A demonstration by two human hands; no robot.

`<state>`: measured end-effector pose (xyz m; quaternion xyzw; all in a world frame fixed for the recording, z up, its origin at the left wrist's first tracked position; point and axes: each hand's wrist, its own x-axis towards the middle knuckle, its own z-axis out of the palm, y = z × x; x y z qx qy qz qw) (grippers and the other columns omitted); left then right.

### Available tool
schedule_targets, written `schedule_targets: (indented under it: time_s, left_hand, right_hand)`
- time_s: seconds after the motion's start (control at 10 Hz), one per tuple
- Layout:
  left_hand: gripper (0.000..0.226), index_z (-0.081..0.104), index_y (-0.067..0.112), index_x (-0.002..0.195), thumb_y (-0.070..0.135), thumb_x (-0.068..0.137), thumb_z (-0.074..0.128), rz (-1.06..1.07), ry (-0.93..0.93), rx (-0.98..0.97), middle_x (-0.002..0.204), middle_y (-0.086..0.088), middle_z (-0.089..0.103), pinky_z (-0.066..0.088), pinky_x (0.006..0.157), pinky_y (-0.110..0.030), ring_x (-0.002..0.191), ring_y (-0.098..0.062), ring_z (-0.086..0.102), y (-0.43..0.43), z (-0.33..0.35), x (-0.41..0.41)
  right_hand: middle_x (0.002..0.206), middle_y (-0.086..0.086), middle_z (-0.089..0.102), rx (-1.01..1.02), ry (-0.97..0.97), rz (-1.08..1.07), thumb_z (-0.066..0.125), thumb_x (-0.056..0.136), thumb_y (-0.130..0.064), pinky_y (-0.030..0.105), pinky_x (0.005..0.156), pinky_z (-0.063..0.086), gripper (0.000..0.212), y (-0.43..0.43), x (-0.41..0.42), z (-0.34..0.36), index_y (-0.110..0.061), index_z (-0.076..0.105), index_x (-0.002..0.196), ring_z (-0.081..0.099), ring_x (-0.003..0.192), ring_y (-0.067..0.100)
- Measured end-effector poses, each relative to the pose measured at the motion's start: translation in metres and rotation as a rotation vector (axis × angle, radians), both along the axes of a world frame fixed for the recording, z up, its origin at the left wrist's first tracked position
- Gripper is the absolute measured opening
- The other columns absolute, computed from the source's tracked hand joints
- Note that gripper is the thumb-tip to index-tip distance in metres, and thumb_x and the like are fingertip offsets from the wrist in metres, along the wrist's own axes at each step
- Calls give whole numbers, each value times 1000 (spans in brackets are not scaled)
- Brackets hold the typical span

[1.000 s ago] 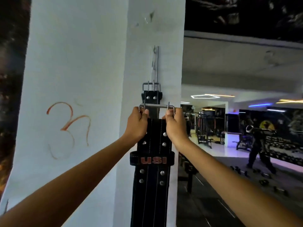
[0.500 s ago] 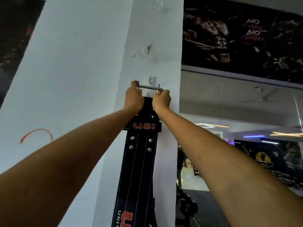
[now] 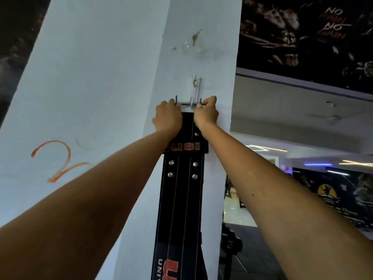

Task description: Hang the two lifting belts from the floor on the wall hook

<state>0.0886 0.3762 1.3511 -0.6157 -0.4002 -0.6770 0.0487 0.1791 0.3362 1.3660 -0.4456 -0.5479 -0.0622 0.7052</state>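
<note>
Where hands (image 3: 186,116) grip, buckle (image 3: 188,103) half-hidden

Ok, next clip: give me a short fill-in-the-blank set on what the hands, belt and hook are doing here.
1. Both hands, the left hand and the right hand, grip the belt's metal ____ at its two ends.
2. The red letters on the black belt just below the hands read ____.
3. The wall hook sits ____ the hands on the white pillar.

Missing words: buckle; USI; above
</note>
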Motion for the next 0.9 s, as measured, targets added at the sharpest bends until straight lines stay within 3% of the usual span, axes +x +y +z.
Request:
schedule_targets:
  time_s: [0.2, 0.3, 0.4, 0.5, 0.6, 0.7, 0.9]
  left_hand:
    - [52, 24, 22, 149, 39, 100, 34, 31, 308, -90, 138, -12, 51, 40, 92, -53, 131, -33, 38, -32, -17, -27]
    - [61, 10, 24, 153, 39, 100, 36, -40, 413, -91, 160, 1, 22, 28, 106, -63, 149, -23, 7, -44, -39, -42]
    - [60, 11, 20, 153, 39, 101, 32, -75, 496, -81, 163, 4, 12, 25, 109, -62, 150, -20, -1, -53, -69, -52]
    - [55, 20, 15, 152, 36, 101, 31, -42, 521, -21, 161, -2, 20, 30, 110, -56, 150, -21, 9, -69, -105, -61]
    - [54, 24, 15, 150, 34, 101, 32, 51, 692, 48, 162, -6, 18, 27, 114, -52, 150, -23, 11, -81, -138, -72]
    - [51, 27, 17, 149, 35, 101, 29, 136, 955, 117, 163, -6, 12, 16, 119, -51, 150, -23, 8, -86, -168, -82]
    - [55, 25, 9, 149, 38, 102, 23, 32, 689, 52, 159, -14, 23, 13, 120, -41, 148, -27, 18, -109, -204, -104]
  right_hand:
    - [119, 16, 61, -104, -124, -126, 39, 100, -14, 31, 71, 43, 27, -15, 6, -14, -13, 51, 124, 58, 92, 30]
    - [133, 14, 59, -129, -183, -112, 39, 100, -8, 22, 84, 39, 43, -24, 7, -42, -15, 45, 142, 57, 117, 29]
    - [148, 16, 45, -101, -334, -123, 40, 102, -13, 29, 107, 37, 44, -35, 8, -82, -10, 40, 146, 42, 137, 29]
    - [155, 14, 35, -116, -433, -231, 36, 104, -24, 41, 120, 24, 44, -50, 10, -113, -7, 40, 145, 23, 148, 28]
    - [157, 10, 31, -157, -574, -282, 38, 103, -24, 40, 120, 25, 46, -71, 6, -136, -9, 36, 147, 23, 148, 25]
    - [162, 9, 18, -256, -671, -297, 38, 103, -22, 34, 119, 17, 49, -96, -4, -154, -8, 29, 150, 11, 151, 21]
    - [163, 12, 10, -239, -748, -430, 39, 103, -23, 34, 121, 7, 54, -136, -26, -201, -6, 22, 151, 3, 151, 24]
